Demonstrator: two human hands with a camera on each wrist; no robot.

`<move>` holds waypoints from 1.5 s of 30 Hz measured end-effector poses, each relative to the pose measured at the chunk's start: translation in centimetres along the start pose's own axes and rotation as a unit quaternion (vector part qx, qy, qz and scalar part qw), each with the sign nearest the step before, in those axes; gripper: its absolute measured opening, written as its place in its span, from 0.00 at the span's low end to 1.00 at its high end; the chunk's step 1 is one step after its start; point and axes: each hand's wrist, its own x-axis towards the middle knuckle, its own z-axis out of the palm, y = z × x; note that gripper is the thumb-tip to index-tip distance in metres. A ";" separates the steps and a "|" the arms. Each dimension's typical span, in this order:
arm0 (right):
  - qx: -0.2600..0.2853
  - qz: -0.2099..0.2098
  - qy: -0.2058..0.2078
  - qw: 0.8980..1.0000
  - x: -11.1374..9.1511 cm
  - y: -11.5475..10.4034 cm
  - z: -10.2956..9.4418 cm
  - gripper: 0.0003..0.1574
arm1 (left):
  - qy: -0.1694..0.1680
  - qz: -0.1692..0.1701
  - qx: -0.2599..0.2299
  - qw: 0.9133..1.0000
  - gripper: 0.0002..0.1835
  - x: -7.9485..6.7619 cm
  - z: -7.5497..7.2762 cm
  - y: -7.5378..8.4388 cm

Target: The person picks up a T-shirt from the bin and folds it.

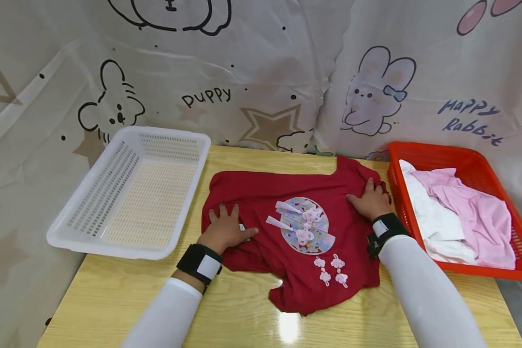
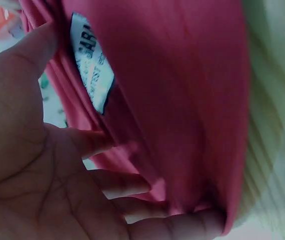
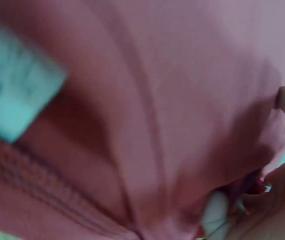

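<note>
A dark red shirt [image 1: 252, 191] lies spread on the table, somewhat rumpled. Its front carries a round patterned patch [image 1: 304, 225] with pink flowers and ribbons, and two pink flower-shaped knots [image 1: 330, 270] sit lower down. My left hand [image 1: 226, 231] rests on the shirt's left part with fingers spread; a white label [image 2: 92, 62] shows near the thumb. On the upper right of the shirt rests my right hand [image 1: 371, 200], fingers stretched forward. Fabric hides part of its fingers in the right wrist view, where a blurred label [image 3: 17, 80] also appears.
A white basket [image 1: 187, 193] with nothing in it stands left of the shirt. To the right, a red basket [image 1: 439, 150] holds white cloth [image 1: 435, 222] and pink cloth [image 1: 483, 208]. A printed curtain [image 1: 261, 72] hangs behind the wooden table [image 1: 126, 299].
</note>
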 end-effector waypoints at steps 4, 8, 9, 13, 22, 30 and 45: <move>0.040 -0.012 0.049 0.998 -0.7 0.0 -1.1 0.59 | 0.006 -0.036 -0.021 0.999 0.51 1.4 -0.8 -0.4; 0.075 -0.099 0.154 0.980 -3.9 -1.6 -1.4 0.44 | 0.126 -0.028 0.008 0.992 0.43 0.9 0.0 -0.1; 0.078 -0.129 0.177 0.973 -5.3 -2.1 -1.1 0.39 | 0.167 -0.010 0.020 0.986 0.38 0.2 0.3 0.3; 0.064 -0.231 0.200 0.950 -12.3 -4.1 1.4 0.15 | 0.259 0.097 0.055 0.960 0.16 -4.0 2.1 2.1; -0.043 -0.227 0.069 0.971 -19.7 -5.1 6.5 0.13 | 0.160 0.196 0.012 0.967 0.07 -6.2 4.2 1.0; 0.021 -0.263 0.070 0.962 -14.0 -2.0 5.5 0.18 | 0.163 0.119 -0.010 0.979 0.21 -4.0 3.3 -0.3; 0.069 -0.285 0.154 0.944 -13.7 -3.6 2.3 0.06 | 0.251 0.154 0.050 0.954 0.10 -2.1 2.9 1.9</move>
